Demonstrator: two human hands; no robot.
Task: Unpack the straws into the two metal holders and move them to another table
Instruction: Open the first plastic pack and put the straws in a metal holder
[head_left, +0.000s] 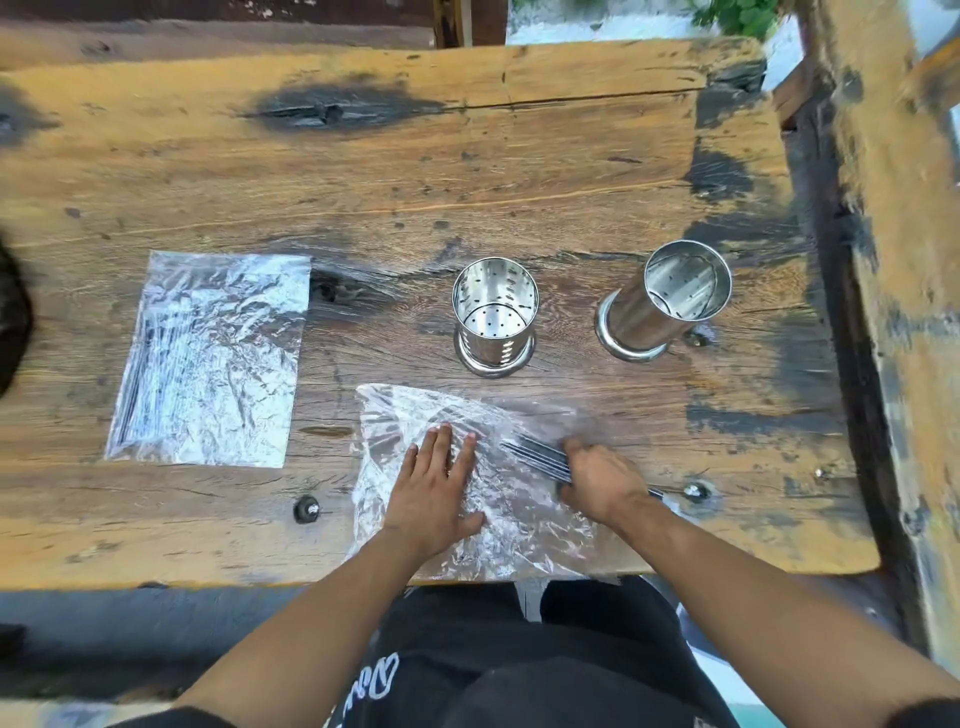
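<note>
Two shiny perforated metal holders stand upright on the wooden table (363, 171), one in the middle (494, 317) and one to its right (670, 301); both look empty. A clear plastic bag (498, 525) lies near the front edge. My left hand (434, 496) presses flat on this bag with fingers spread. My right hand (600, 480) grips a bundle of dark straws (535, 454) that sticks out of the bag. A second clear bag (208, 358) with dark straws inside lies flat at the left.
Bolts (306, 509) (696, 491) stick up from the table near the front edge. A dark object (13, 317) shows at the far left edge. A wooden bench or beam (893, 260) runs along the right side.
</note>
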